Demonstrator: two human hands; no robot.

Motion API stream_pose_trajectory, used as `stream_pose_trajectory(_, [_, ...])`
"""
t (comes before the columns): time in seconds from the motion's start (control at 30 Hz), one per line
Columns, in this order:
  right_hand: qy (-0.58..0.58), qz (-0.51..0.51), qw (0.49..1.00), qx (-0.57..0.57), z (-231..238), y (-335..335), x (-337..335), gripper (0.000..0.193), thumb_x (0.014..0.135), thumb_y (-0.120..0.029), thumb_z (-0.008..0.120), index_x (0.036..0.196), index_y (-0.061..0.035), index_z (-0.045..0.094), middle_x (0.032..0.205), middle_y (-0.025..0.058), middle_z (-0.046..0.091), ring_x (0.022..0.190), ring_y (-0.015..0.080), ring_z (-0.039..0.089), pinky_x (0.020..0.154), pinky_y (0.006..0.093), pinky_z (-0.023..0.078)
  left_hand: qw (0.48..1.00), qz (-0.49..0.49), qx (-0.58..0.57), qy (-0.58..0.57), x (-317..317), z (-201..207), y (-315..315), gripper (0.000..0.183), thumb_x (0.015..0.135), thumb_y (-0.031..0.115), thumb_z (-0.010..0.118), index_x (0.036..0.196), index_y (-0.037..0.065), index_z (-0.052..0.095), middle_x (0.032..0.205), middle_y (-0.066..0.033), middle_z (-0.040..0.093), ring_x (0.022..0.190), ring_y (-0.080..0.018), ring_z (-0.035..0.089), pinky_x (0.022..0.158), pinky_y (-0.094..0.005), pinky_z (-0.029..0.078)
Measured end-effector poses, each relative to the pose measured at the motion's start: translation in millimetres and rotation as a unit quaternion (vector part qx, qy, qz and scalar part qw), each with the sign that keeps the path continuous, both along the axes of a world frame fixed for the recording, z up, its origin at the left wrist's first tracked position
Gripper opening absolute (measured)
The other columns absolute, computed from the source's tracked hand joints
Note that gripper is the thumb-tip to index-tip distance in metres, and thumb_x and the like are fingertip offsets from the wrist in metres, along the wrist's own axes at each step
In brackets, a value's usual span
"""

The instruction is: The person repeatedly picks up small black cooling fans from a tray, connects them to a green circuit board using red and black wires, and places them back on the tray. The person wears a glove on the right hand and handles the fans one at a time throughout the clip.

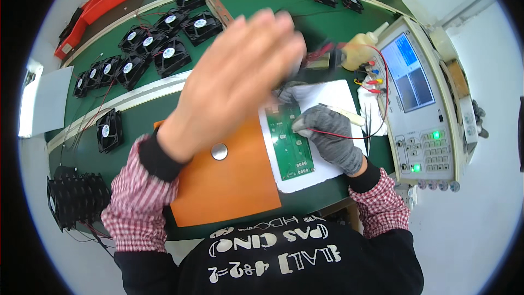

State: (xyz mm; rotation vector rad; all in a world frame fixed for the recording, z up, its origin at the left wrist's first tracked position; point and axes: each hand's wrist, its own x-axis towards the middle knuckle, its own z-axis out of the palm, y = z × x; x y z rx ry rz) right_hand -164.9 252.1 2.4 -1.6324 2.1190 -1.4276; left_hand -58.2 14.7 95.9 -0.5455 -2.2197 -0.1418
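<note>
My left hand [240, 71] is bare and raised over the work surface, blurred by motion, its fingers reaching toward the upper right. Just beyond its fingertips is a dark, smeared thing [314, 38] with red wires; whether I grip it cannot be made out. My right hand [327, 131] wears a grey glove and is closed, fingertips pinching the end of a thin red wire [355, 137] over a green circuit board [292, 145]. White paper [328, 173] lies under the board. A pale pen-like tool [349, 114] sits along the gloved knuckles.
An orange mat [229, 191] with a round silver disc [219, 152] lies left of the board. Several black fans [169, 54] cover the far left; others are stacked [76, 199] nearer. At right stand a test instrument [423, 98], a squeeze bottle [360, 49], coloured clips [371, 79] and tweezers [368, 125].
</note>
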Motion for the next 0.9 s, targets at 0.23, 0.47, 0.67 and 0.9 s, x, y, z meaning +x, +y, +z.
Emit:
stream_pose_trajectory(0.23, [-0.077,-0.057,0.993,-0.068,5,-6,4,0.027,0.077,-0.010,0.079,0.102,-0.0053,0.067,0.090,0.0063,0.064,0.077,0.0130,0.061,0.070,0.0250,0.050,0.890,0.406,0.007,-0.207,-76,-112,-166,0.088,0.082,0.053,0.067,0.142,-0.004,0.038,0.133,-0.0247,0.048,0.127,-0.0379,0.043,0.107,-0.0467,0.034])
stream_pose_trajectory(0.47, [0.060,-0.119,0.989,-0.065,19,0,14,0.046,0.083,-0.003,0.069,0.127,-0.0060,0.055,0.126,0.0177,0.056,0.110,0.0289,0.060,0.089,0.0353,0.052,0.958,-0.076,0.137,-0.241,1,-23,-18,0.060,0.056,0.014,0.076,0.113,0.009,0.056,0.114,-0.0140,0.053,0.107,-0.0342,0.047,0.093,-0.0418,0.040])
stream_pose_trajectory(0.67, [0.256,0.167,0.952,0.020,42,-15,45,0.042,0.074,-0.006,0.068,0.116,-0.0075,0.064,0.104,0.0096,0.060,0.089,0.0278,0.059,0.081,0.0395,0.051,0.867,-0.316,0.019,-0.384,98,-10,34,0.032,0.079,0.014,0.057,0.111,0.015,0.057,0.120,-0.0039,0.053,0.123,-0.0318,0.047,0.099,-0.0443,0.041])
stream_pose_trajectory(0.9, [0.267,-0.078,0.952,0.129,35,2,3,0.016,0.075,-0.008,0.070,0.091,-0.0065,0.071,0.083,0.0068,0.057,0.083,0.0260,0.058,0.074,0.0386,0.050,0.896,0.371,-0.179,-0.166,114,8,-51,0.045,0.069,-0.002,0.060,0.113,0.011,0.060,0.128,-0.0084,0.054,0.124,-0.0316,0.046,0.099,-0.0440,0.039])
